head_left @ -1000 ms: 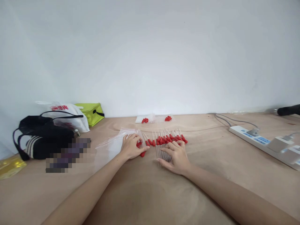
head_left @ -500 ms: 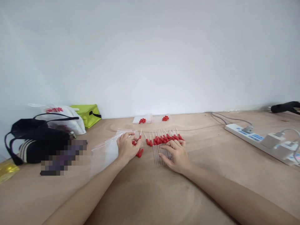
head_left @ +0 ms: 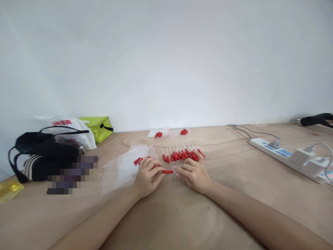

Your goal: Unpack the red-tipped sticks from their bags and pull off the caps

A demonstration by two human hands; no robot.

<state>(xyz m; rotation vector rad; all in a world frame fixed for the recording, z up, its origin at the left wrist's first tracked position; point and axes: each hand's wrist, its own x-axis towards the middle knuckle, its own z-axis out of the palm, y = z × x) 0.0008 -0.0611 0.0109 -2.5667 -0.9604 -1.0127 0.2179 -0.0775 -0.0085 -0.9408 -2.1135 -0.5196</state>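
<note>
My left hand (head_left: 148,178) is closed, pinching a red rubber dropper bulb (head_left: 168,171) that lies level and points right. The bulb's open end meets the fingertips of my right hand (head_left: 194,175), which is closed on a thin glass tube, mostly hidden by the fingers. Under and beside the right hand lies a row of clear glass tubes (head_left: 174,180). Just beyond it is a row of droppers (head_left: 183,153) with red bulbs fitted, their glass stems pointing away. Several loose red bulbs (head_left: 137,161) lie by the left hand, partly covered by it.
Clear zip bags (head_left: 117,173) lie flat on the left. Two small bags with red bulbs (head_left: 158,134) sit near the wall. A power strip (head_left: 270,150) with plugs stands right. A black bag (head_left: 49,159), a white plastic bag (head_left: 80,135) and a green box bag (head_left: 97,126) are far left.
My left hand has come nearer and right from the loose bulbs, now with a red bulb in its fingers. My right hand has shifted slightly left, its fingers closing at the bulb's end.
</note>
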